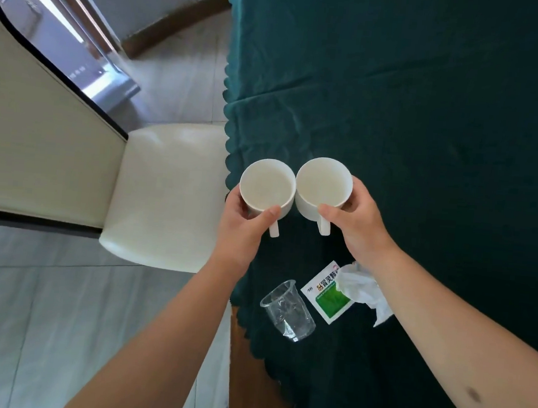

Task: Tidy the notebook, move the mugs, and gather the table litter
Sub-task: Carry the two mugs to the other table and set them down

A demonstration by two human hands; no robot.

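We hold one mug (267, 184) in our left hand (243, 224), the other mug (324, 181) in our right hand (361, 224), fingers wrapped round each; best kept level and set down clear of the desk (430, 103) edge.

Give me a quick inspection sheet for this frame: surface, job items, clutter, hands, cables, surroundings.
Surface: table under a dark green tablecloth with a scalloped edge; a wooden corner is exposed near the viewer.
Job's things: two white mugs, left mug and right mug, side by side near the table edge, handles toward the viewer, both look empty. Notebook: not in view.
Clutter: clear plastic cup on its side, green-and-white sachet, crumpled tissue overlapping the sachet.
Hands: left hand has a grip on the left mug; right hand on the right mug.
Cables: nothing seen.
Surroundings: cream chair beside the table, tiled floor.
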